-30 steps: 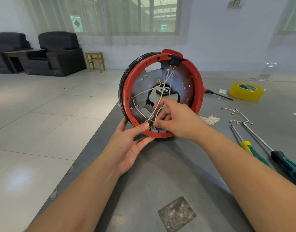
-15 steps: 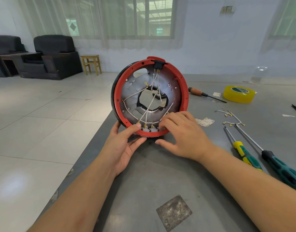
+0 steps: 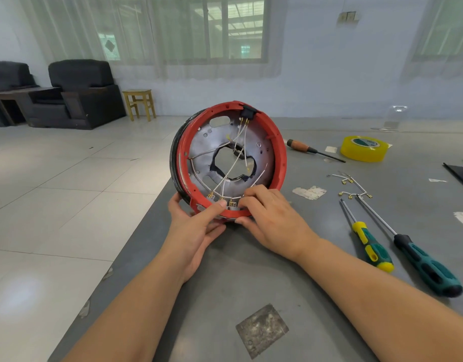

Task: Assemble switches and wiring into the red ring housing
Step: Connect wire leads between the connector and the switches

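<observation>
My left hand (image 3: 196, 226) grips the bottom rim of the red ring housing (image 3: 278, 150), thumb over the lip and fingers curled behind, holding it upright on its edge on the grey table (image 3: 251, 283) at the near left corner. My right hand (image 3: 272, 218) curls its fingers over the same lower rim, pinching down where the switches (image 3: 231, 204) sit. I judge I am seating a switch into the rim; next comes a firm, square push, keeping the white wires (image 3: 231, 165) from getting trapped. To the right lie two green-handled screwdrivers (image 3: 371, 246), beyond them one bundle of spare leads (image 3: 352, 189), then one brown-handled screwdriver (image 3: 301, 146) and one roll of yellow tape (image 3: 362, 150).
</observation>
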Demonstrator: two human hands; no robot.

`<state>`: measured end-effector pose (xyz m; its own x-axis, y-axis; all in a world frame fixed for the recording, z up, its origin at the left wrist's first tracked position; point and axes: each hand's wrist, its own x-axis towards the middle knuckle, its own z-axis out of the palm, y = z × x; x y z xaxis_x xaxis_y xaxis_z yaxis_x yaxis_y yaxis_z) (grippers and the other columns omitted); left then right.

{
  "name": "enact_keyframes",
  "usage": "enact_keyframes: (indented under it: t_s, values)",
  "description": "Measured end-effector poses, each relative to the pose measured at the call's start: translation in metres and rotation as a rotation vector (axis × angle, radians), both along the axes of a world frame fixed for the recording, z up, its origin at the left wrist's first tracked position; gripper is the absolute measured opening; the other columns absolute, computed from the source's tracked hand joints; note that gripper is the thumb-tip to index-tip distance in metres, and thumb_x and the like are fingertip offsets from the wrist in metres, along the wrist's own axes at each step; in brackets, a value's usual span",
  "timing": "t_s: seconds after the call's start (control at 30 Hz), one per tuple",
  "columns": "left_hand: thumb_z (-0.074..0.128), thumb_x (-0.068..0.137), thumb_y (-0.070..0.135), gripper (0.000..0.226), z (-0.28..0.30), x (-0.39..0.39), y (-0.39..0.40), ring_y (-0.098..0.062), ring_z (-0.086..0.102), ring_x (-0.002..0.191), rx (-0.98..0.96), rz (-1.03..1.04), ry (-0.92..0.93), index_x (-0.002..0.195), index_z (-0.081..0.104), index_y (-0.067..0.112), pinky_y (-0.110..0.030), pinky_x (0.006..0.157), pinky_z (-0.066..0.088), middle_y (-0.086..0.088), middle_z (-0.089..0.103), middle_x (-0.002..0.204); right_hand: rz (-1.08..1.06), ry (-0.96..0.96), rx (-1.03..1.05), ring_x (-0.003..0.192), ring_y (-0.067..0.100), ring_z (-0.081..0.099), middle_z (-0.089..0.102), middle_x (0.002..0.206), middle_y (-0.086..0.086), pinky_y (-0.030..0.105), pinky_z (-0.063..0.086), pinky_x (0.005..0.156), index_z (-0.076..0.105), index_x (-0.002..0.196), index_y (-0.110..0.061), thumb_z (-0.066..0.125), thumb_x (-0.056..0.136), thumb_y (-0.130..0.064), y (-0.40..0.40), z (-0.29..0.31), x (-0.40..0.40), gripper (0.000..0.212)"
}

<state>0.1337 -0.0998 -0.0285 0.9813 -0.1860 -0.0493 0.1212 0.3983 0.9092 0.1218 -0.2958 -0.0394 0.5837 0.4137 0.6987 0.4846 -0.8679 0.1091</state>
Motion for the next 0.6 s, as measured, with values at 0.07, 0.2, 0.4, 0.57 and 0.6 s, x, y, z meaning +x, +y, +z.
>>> enact_keyframes:
  t_s: [0.07,0.2,0.4,0.57,0.6]
  values:
    - [0.086,0.084,0.005,0.096,0.000,-0.005,-0.003,-0.034,0.078,0.102,0.011,-0.004,-0.006,0.144,0.025,0.049,-0.052,0.099,0.058,-0.011,0.079,0.114,0.017,-0.004,-0.008,0.092,0.031,0.063,0.063,0.108,0.014,0.042,0.052,0.082,0.067,0.105,-0.003,0.067,0.097,-0.028,0.002,0.001,-0.003,0.026]
    - [0.088,0.083,0.010,0.085,0.005,-0.011,-0.008,-0.037,0.079,0.097,-0.004,0.037,0.066,0.139,0.032,0.041,-0.046,0.085,0.065,-0.016,0.078,0.115,0.026,-0.005,0.053,0.097,0.030,0.063,0.063,0.110,0.014,0.041,0.051,0.087,0.068,0.107,-0.003,0.064,0.099,-0.027,0.003,0.004,-0.009,0.026]
    - [0.089,0.083,0.034,0.083,0.024,-0.019,-0.008,-0.042,0.078,0.093,0.152,-0.095,0.257,0.146,0.043,0.007,-0.037,0.071,0.065,-0.028,0.074,0.117,0.003,0.022,0.120,0.100,0.028,0.063,0.063,0.113,0.012,0.039,0.048,0.088,0.067,0.108,-0.005,0.057,0.100,-0.030,-0.001,0.007,-0.023,0.028]
    - [0.087,0.069,0.066,0.096,0.033,-0.018,0.000,-0.032,0.080,0.080,0.452,-0.182,0.279,0.138,0.057,0.007,-0.028,0.063,0.062,-0.025,0.078,0.103,0.031,0.091,0.195,0.097,0.029,0.061,0.061,0.109,0.011,0.035,0.043,0.084,0.066,0.106,-0.005,0.055,0.100,-0.031,-0.004,0.010,-0.030,0.029]
    - [0.083,0.063,0.076,0.101,0.035,-0.018,0.001,-0.029,0.079,0.074,0.555,-0.197,0.273,0.134,0.059,0.008,-0.027,0.061,0.061,-0.025,0.079,0.095,0.038,0.099,0.212,0.097,0.028,0.061,0.060,0.108,0.010,0.035,0.043,0.084,0.066,0.105,-0.005,0.055,0.100,-0.031,-0.005,0.011,-0.031,0.029]
